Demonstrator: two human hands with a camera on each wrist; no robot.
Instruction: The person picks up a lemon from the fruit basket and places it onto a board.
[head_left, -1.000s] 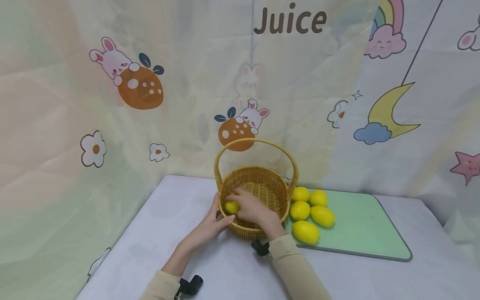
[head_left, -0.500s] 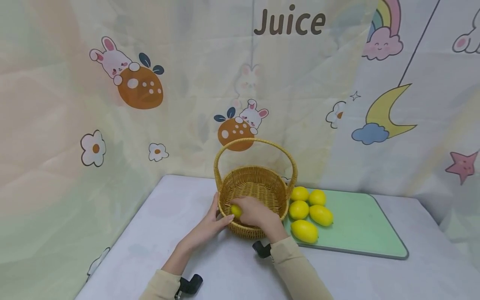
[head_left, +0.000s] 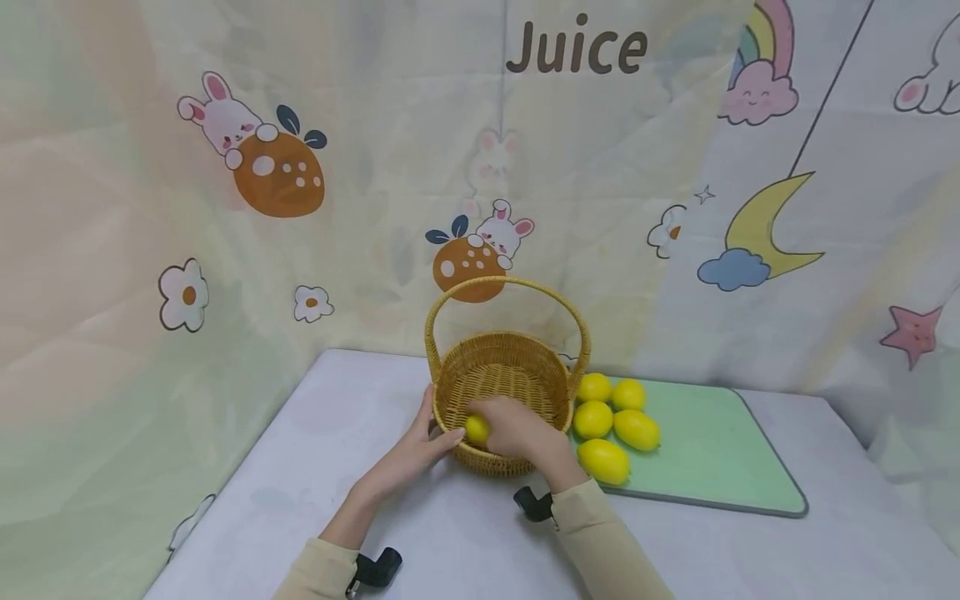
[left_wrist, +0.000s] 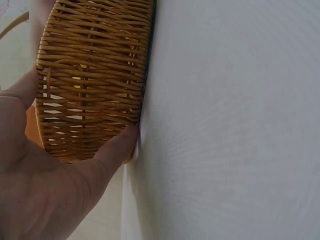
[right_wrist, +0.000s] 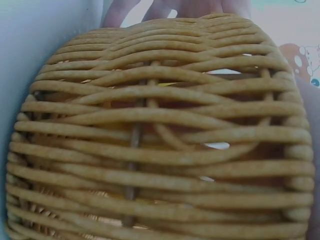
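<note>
A round wicker basket [head_left: 501,350] with a tall arched handle stands on the white table. My left hand [head_left: 408,454] holds it at the near left, thumb at the rim. In the left wrist view, that hand [left_wrist: 45,200] spans the basket's woven side [left_wrist: 95,90], one fingertip low near the table. Inside the basket, my right hand [head_left: 517,432] has a yellow lemon [head_left: 477,430] in its fingers, near the front left rim; its fingertips are hidden. Woven strands [right_wrist: 160,115] fill the right wrist view, with bits of yellow behind the gaps.
Right of the basket lies a green board [head_left: 720,450] with a grey edge. Several lemons [head_left: 603,461] are grouped on its left part, close beside the basket. A printed cloth backdrop [head_left: 360,167] hangs behind the table [head_left: 300,467].
My right hand and the lemon have shifted a little right and towards the basket's front. The left hand keeps its hold on the basket. The head view has turned slightly right.
</note>
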